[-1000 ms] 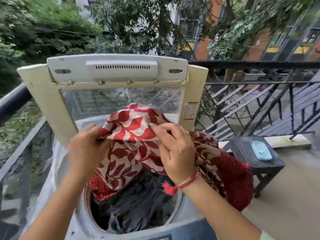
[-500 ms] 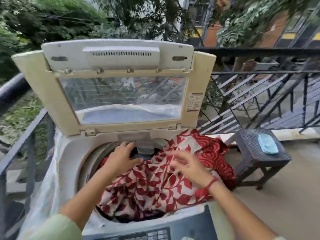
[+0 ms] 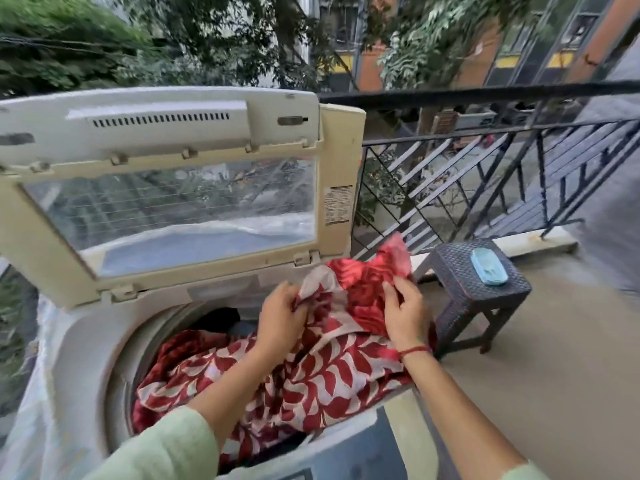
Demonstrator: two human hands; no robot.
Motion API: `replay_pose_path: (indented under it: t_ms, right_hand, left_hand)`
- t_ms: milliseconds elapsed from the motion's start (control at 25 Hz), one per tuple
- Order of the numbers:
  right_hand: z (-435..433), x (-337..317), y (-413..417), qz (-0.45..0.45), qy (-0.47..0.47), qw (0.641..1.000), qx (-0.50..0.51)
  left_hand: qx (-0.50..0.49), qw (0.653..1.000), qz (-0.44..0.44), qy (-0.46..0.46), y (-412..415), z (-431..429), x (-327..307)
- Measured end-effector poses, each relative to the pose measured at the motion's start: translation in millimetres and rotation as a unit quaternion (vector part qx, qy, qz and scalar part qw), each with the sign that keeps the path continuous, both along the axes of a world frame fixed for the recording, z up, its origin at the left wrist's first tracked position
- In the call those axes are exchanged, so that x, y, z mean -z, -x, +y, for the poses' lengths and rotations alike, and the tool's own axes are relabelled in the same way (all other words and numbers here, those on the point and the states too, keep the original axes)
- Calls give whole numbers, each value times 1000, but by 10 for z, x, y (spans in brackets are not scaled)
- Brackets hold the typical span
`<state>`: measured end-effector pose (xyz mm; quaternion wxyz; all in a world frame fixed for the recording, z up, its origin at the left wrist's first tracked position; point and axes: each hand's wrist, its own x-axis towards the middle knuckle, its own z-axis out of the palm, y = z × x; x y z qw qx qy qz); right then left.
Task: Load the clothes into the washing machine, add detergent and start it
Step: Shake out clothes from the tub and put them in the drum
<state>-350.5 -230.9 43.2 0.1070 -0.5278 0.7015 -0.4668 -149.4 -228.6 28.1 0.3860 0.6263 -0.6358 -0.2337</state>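
One top-loading washing machine (image 3: 79,341) stands on the balcony, its single lid (image 3: 194,133) raised upright along the back edge. One black metal railing (image 3: 485,90) runs behind.

One red-and-white leaf-print cloth (image 3: 329,375) fills the drum mouth and spills over the machine's right edge. One dark garment (image 3: 218,318) shows beneath it at the drum's back.

One dark woven stool (image 3: 460,271) stands right of the machine. Two hands are at the machine's back right corner. The left hand (image 3: 280,320) bunches a fold in curled fingers, and the right hand (image 3: 405,310) grips the cloth's red part. One pale blue soap case (image 3: 489,266) lies at the stool's back right corner. One red thread (image 3: 414,350) circles the right wrist.
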Motion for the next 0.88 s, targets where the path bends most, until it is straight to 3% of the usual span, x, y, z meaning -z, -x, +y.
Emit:
replay_pose_path:
  t_ms: [120, 200, 280, 320, 360, 400, 440, 480, 520, 560, 640, 680, 720, 760, 800, 880]
  right_hand:
    - [289, -724, -795, -22, 176, 961, -210]
    - [510, -745, -1401, 75, 178, 925, -328]
    - [584, -418, -1807, 234, 111, 887, -383]
    - [569, -202, -1917, 295, 4, 848, -440]
    - [529, -5, -1958, 339, -166, 778, -502]
    - [481, 192, -1942, 396, -301, 664, -558]
    - [448, 320, -1878, 413, -367, 571, -607]
    - [412, 362, -1750, 389, -388, 543, -635]
    - [394, 305, -1580, 292, -369, 603, -644]
    - [371, 176, -1405, 155, -339, 699, -611]
    - [166, -8, -894, -15, -164, 882, -441]
    - [0, -7, -553, -8, -102, 943, -316]
    - [-142, 41, -189, 38, -93, 973, -208]
    - [-244, 131, 113, 65, -161, 973, -154]
    - [-282, 279, 334, 51, -266, 952, -143]
    - [-175, 672, 505, -87, -397, 901, -154]
  left_hand:
    - [-91, 984, 65, 139, -711, 308, -591]
    - [-182, 963, 92, 177, -1258, 591, -848]
    - [-276, 954, -23, 111, -1743, 766, -790]
    - [-273, 952, -132, 51, -1950, 825, -642]
    - [-211, 950, -228, -36, -2068, 857, -472]
    - [-107, 930, -312, -160, -2071, 886, -337]
    - [8, 884, -367, -290, -2020, 912, -184]
    - [91, 835, -386, -382, -1925, 911, -61]
    - [118, 814, -391, -414, -1813, 877, 48]
    - [110, 822, -397, -393, -1670, 817, 104]
    - [43, 886, -391, -247, -1365, 624, 134]
    - [30, 917, -362, -164, -1190, 478, 112]
    - [55, 949, -291, -107, -997, 324, 127]
    - [106, 971, -193, -91, -775, 205, 134]
    - [165, 975, -105, -107, -531, 133, 175]
    - [268, 943, -55, -189, -55, 160, 354]
